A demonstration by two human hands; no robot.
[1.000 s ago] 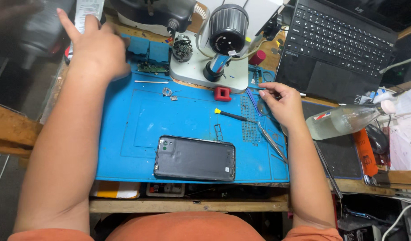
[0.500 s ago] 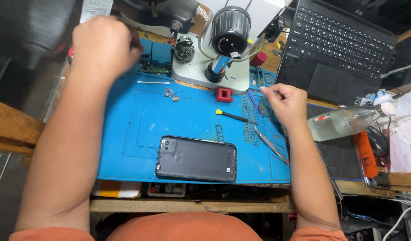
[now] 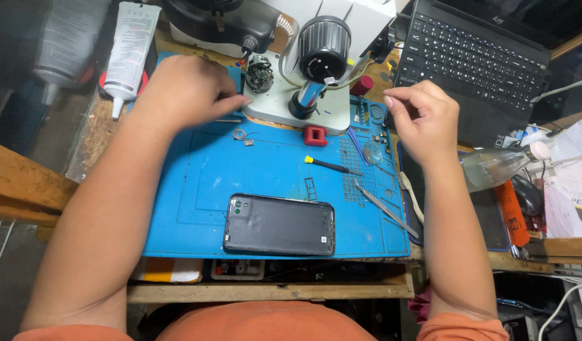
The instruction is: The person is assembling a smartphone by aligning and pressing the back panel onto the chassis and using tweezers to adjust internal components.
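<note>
The dark rectangular phone lies back-up at the near edge of the blue silicone work mat, apart from both hands. Left hand, fingers curled together, rests at the mat's far left beside the white microscope base. Right hand, fingertips pinched, hovers far right; any object pinched cannot be discerned. A yellow-tipped screwdriver and metal tweezers lie between.

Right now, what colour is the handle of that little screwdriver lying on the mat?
The screwdriver has a black handle with a yellow end cap, seen in the head view on the blue mat.
</note>
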